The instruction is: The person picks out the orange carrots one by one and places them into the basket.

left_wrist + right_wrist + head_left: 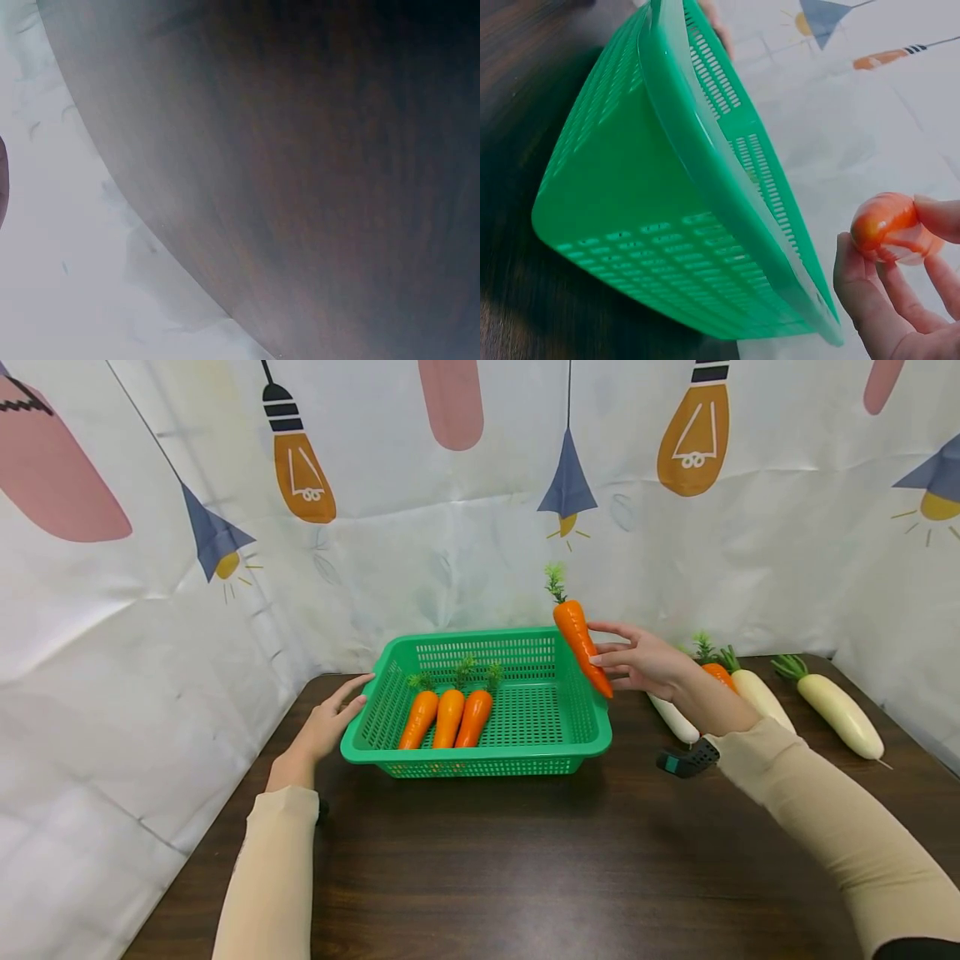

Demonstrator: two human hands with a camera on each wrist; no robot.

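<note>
A green plastic basket [480, 752] with slotted walls stands on the dark table. Three carrots [448, 718] with leafy tops lie side by side in its left half. My right hand [637, 662] pinches another carrot [579, 639] between thumb and fingers, tilted with its leaves up, over the basket's right rim. In the right wrist view that carrot [891, 225] appears end-on, apart from the basket wall [622, 172]. My left hand [326, 722] is at the basket's left rim, fingers extended; whether it touches is unclear. The left wrist view shows mostly bare tabletop [285, 165].
Right of the basket lie white radishes [840, 714] with green tops and another carrot [718, 675], partly hidden behind my right forearm. A printed curtain [480, 577] hangs behind and along the table's left edge.
</note>
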